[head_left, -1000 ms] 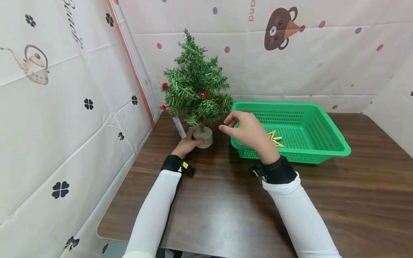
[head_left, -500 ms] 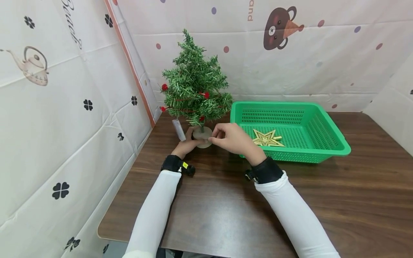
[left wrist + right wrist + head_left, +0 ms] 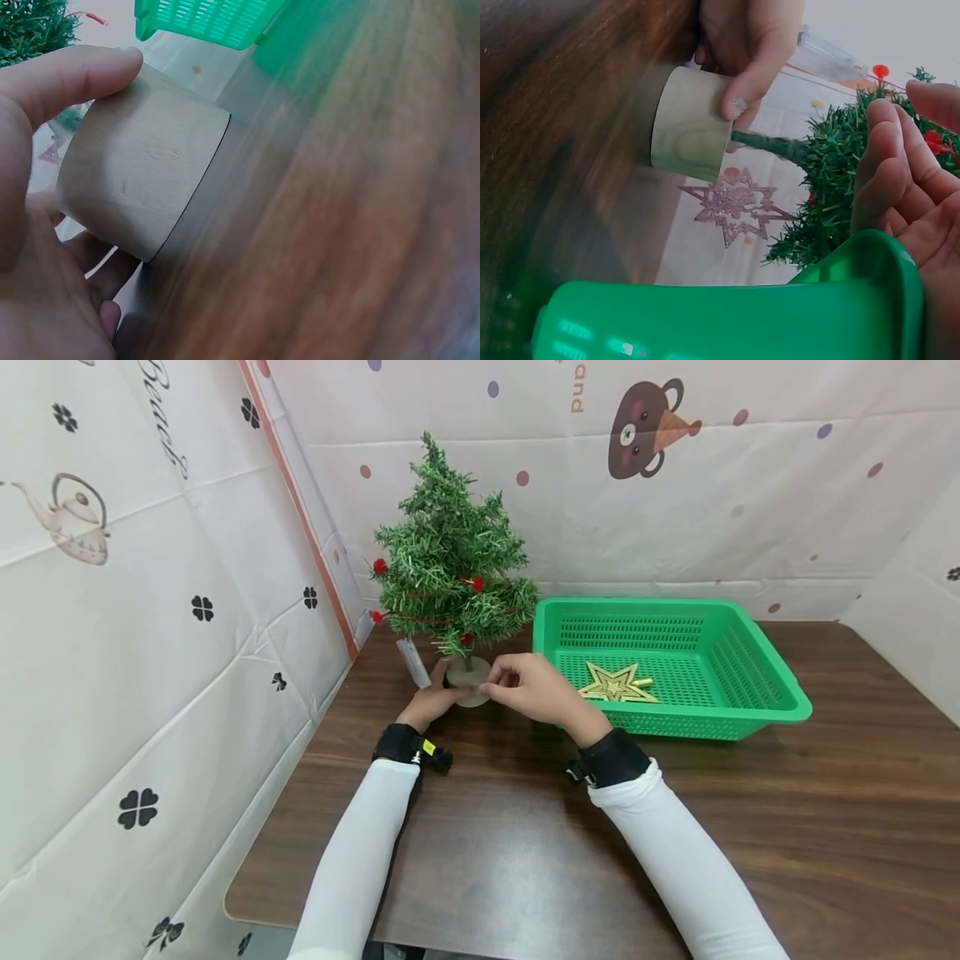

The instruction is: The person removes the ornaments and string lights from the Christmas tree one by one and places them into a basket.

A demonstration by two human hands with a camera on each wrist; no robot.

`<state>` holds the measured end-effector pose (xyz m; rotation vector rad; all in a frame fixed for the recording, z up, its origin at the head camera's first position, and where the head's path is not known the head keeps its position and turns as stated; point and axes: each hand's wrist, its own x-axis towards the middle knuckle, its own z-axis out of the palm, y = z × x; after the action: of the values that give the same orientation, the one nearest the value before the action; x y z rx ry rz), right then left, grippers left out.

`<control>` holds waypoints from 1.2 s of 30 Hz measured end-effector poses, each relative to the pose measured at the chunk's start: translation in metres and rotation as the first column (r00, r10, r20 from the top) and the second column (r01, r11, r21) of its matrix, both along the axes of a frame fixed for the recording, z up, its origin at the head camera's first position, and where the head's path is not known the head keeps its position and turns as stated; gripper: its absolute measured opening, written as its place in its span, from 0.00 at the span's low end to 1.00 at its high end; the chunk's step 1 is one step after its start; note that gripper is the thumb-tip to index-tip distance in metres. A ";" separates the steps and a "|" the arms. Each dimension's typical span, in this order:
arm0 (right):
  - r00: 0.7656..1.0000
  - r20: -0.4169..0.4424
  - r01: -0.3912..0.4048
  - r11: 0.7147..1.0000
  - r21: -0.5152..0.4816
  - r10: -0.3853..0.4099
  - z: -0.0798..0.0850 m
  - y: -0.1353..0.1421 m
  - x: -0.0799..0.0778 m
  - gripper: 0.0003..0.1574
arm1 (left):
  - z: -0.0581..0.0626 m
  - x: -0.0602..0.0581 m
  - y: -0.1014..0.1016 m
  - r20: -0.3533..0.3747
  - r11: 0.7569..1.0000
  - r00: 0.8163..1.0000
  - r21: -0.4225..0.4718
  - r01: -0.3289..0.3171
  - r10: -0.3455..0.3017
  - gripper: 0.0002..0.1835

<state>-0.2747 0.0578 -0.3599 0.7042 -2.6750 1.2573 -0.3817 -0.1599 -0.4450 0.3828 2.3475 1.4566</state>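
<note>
A small artificial Christmas tree (image 3: 453,547) stands upright on a round pale wooden base (image 3: 468,682), with red balls (image 3: 477,583) on its branches. My left hand (image 3: 435,697) grips the base from the left. Its thumb lies on the top edge in the left wrist view, the other fingers around the far side. My right hand (image 3: 536,693) meets the base at its right edge in the head view, thumb and index fingertip close together there. The right wrist view shows its fingers (image 3: 885,150) curled beside the tree. A glittery snowflake ornament (image 3: 735,204) hangs among the lower branches.
A green plastic basket (image 3: 750,714) stands just right of the right hand and holds a gold star (image 3: 615,683). A paper tag (image 3: 413,663) hangs at the tree's left. Patterned sheets (image 3: 187,710) close off the left and back of the brown table (image 3: 487,843).
My right hand has moved left and down from beside the branches to the base, uncovering more of the gold star. The left hand has stayed on the base.
</note>
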 end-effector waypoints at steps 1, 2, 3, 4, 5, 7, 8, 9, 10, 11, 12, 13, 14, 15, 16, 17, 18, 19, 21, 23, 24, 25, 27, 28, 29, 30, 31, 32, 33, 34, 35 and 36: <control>1.000 0.005 -0.002 1.000 -0.002 0.002 0.000 0.000 0.000 0.12 | 0.000 0.000 0.000 -0.001 1.000 1.000 0.023 0.008 -0.008 0.50; 1.000 0.011 -0.006 1.000 -0.002 0.006 -0.001 0.000 0.000 0.12 | 0.000 0.000 0.000 0.000 0.999 1.000 0.048 0.018 -0.018 0.49; 1.000 0.018 -0.009 1.000 0.001 0.009 -0.001 0.000 0.000 0.11 | -0.001 0.000 0.000 -0.002 0.996 1.000 0.078 0.031 -0.031 0.48; 1.000 0.026 -0.014 1.000 0.004 0.014 -0.001 0.000 0.000 0.11 | -0.002 -0.001 -0.001 -0.002 0.993 0.999 0.114 0.042 -0.042 0.47; 0.999 0.033 -0.019 1.000 0.009 0.018 -0.001 0.000 0.000 0.11 | -0.002 -0.002 -0.001 -0.003 0.988 0.999 0.145 0.053 -0.053 0.46; 0.998 0.047 -0.031 0.999 0.016 0.030 -0.001 0.000 0.000 0.11 | -0.003 -0.002 -0.001 -0.002 0.986 0.998 0.156 0.057 -0.058 0.45; 0.998 0.052 -0.036 0.999 0.017 0.035 -0.001 0.000 0.000 0.12 | -0.003 -0.002 -0.001 -0.003 0.986 0.998 0.158 0.059 -0.059 0.44; 0.998 0.054 -0.038 0.999 0.018 0.037 -0.001 0.000 0.000 0.11 | -0.003 -0.003 -0.001 -0.007 0.985 0.998 0.161 0.059 -0.059 0.44; 0.998 0.056 -0.041 0.999 0.015 0.040 -0.001 0.001 0.000 0.12 | -0.003 -0.003 -0.001 -0.010 0.984 0.998 0.165 0.060 -0.059 0.43; 0.998 0.056 -0.042 0.999 0.014 0.041 -0.001 0.001 -0.001 0.12 | -0.003 -0.003 -0.001 -0.014 0.984 0.998 0.168 0.061 -0.060 0.42; 0.998 0.056 -0.043 0.999 0.012 0.042 -0.001 0.001 0.000 0.11 | -0.003 -0.003 -0.001 -0.019 0.983 0.998 0.172 0.061 -0.059 0.41; 0.998 0.055 -0.043 0.999 0.012 0.042 -0.002 0.002 -0.001 0.11 | -0.003 -0.003 0.000 -0.026 0.982 0.998 0.179 0.062 -0.059 0.40; 0.998 0.054 -0.042 0.999 0.011 0.042 -0.002 0.002 -0.001 0.10 | -0.003 -0.003 0.000 -0.034 0.981 0.998 0.186 0.064 -0.059 0.40; 0.998 0.053 -0.043 0.999 0.011 0.042 -0.002 0.002 -0.001 0.10 | -0.003 -0.004 0.000 -0.042 0.979 0.997 0.192 0.067 -0.060 0.40; 0.998 0.052 -0.044 0.999 0.011 0.043 -0.002 0.002 -0.001 0.10 | -0.003 -0.003 0.000 -0.049 0.978 0.997 0.198 0.071 -0.063 0.41; 0.998 0.050 -0.043 0.999 0.014 0.042 -0.002 0.002 -0.001 0.10 | 0.001 -0.001 0.001 -0.047 0.977 0.997 0.199 0.073 -0.064 0.41; 0.998 0.051 -0.044 0.999 0.016 0.043 -0.002 0.002 -0.001 0.10 | 0.001 -0.001 0.001 -0.049 0.977 0.997 0.199 0.073 -0.065 0.42; 0.998 0.052 -0.045 0.999 0.018 0.044 -0.002 0.001 -0.001 0.11 | 0.000 0.000 0.001 -0.053 0.977 0.996 0.199 0.076 -0.067 0.42; 0.997 0.055 -0.047 0.999 0.023 0.045 -0.002 0.001 -0.001 0.11 | 0.000 0.000 0.001 -0.062 0.979 0.996 0.191 0.076 -0.065 0.42; 0.997 0.058 -0.049 0.998 0.028 0.048 -0.003 0.001 -0.001 0.11 | -0.001 0.001 0.001 -0.069 0.982 0.996 0.178 0.065 -0.053 0.42; 0.997 0.060 -0.050 0.998 0.027 0.049 -0.004 0.000 -0.001 0.11 | -0.006 -0.002 0.001 -0.085 0.983 0.995 0.171 0.059 -0.045 0.42; 0.997 0.055 -0.050 0.998 0.032 0.048 -0.004 0.000 -0.001 0.10 | -0.007 -0.002 0.001 -0.094 0.985 0.995 0.167 0.054 -0.039 0.42; 0.999 0.034 -0.041 0.997 0.063 0.039 -0.004 -0.001 -0.001 0.08 | -0.009 -0.002 0.002 -0.111 0.988 0.993 0.149 0.047 -0.030 0.42; 0.999 0.022 -0.033 0.996 0.082 0.032 -0.003 -0.002 0.000 0.08 | -0.010 -0.002 0.002 -0.117 0.989 0.993 0.139 0.043 -0.027 0.42; 1.000 0.005 -0.024 0.994 0.106 0.024 -0.003 -0.003 0.001 0.07 | -0.011 -0.002 0.003 -0.127 0.991 0.992 0.128 0.039 -0.022 0.42; 1.000 -0.010 -0.015 0.992 0.129 0.017 -0.002 -0.005 0.001 0.08 | -0.011 -0.002 0.003 -0.135 0.992 0.991 0.122 0.034 -0.017 0.42; 1.000 -0.025 -0.004 0.988 0.154 0.008 -0.001 -0.007 0.002 0.09 | -0.011 -0.003 0.004 -0.143 0.993 0.990 0.117 0.029 -0.012 0.42; 0.999 -0.037 0.009 0.984 0.177 -0.002 0.000 -0.008 0.002 0.11 | -0.010 -0.003 0.004 -0.151 0.994 0.989 0.110 0.025 -0.008 0.42; 0.999 -0.043 0.019 0.981 0.192 -0.011 0.001 -0.010 0.003 0.13 | -0.010 -0.003 0.004 -0.156 0.994 0.988 0.110 0.021 -0.004 0.42; 0.999 -0.049 0.031 0.978 0.206 -0.021 0.002 -0.011 0.003 0.15 | -0.009 -0.003 0.005 -0.162 0.994 0.987 0.109 0.019 -0.001 0.42; 0.998 -0.054 0.042 0.975 0.217 -0.031 0.002 -0.013 0.004 0.18 | -0.008 -0.003 0.005 -0.164 0.994 0.986 0.107 0.016 0.002 0.42; 0.997 -0.058 0.052 0.973 0.226 -0.040 0.003 -0.014 0.004 0.19 | -0.007 -0.003 0.005 -0.166 0.994 0.986 0.105 0.015 0.002 0.42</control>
<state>-0.2708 0.0439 -0.3571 0.6858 -2.8013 0.9161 -0.3844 -0.1550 -0.4521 0.5594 2.3988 1.6070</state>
